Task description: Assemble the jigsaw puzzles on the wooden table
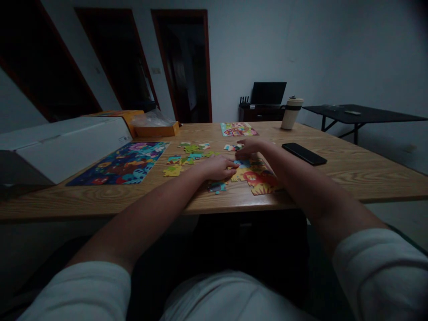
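Observation:
A partly joined jigsaw puzzle [262, 180] with a red-maned lion lies near the table's front edge. My left hand [219, 167] rests at its left side, fingers stretched over the blue and yellow pieces. Beyond it, my right hand [249, 146] reaches to the puzzle's far edge with index finger and thumb apart, beside a few white and red puzzle pieces [230, 147]. My right forearm hides part of the lion puzzle. Loose green and yellow puzzle pieces [190, 158] are scattered left of my hands. A bluish puzzle piece [217, 186] lies below my left hand.
A dark blue picture sheet [125, 162] lies left, alongside a long white box [67, 142]. Behind are an orange box [158, 129] with clear plastic and a colourful card [238, 129]. To the right are a black phone [303, 153] and a lidded cup [291, 115].

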Available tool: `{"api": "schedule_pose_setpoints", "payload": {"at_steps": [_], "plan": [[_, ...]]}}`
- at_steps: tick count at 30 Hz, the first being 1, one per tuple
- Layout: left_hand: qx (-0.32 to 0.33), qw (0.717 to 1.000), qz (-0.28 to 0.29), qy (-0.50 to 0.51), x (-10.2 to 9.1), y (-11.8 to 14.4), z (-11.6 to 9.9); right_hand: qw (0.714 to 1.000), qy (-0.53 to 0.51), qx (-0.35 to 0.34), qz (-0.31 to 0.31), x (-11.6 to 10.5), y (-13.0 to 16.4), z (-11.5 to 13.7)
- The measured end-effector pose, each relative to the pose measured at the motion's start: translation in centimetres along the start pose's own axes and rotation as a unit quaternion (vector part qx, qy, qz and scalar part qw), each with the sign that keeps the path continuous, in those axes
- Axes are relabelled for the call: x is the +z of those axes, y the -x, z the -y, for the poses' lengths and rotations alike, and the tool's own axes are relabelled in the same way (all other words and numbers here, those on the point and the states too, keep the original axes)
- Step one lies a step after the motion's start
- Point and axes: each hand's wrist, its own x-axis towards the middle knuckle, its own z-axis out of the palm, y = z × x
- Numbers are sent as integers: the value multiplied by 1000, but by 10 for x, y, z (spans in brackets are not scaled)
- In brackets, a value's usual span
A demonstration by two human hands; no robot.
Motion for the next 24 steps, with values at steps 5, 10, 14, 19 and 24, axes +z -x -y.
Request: {"api": "schedule_pose_setpoints", "payload": {"at_steps": [5,10,14,19,24], "plan": [[-21,999,11,25,0,2,1,999,-46,24,-11,3,-11,-12],[-50,997,-44,43,-2,2,17,993,-71,-39,-88,3,6,-17],[-106,987,-113,33,-5,3,33,962,-175,-118,-170,-1,22,-7],[-144,978,-144,52,-1,1,38,945,-219,-197,-144,5,37,15],[-155,978,-135,46,5,0,38,960,-197,-194,-42,17,44,28]]}}
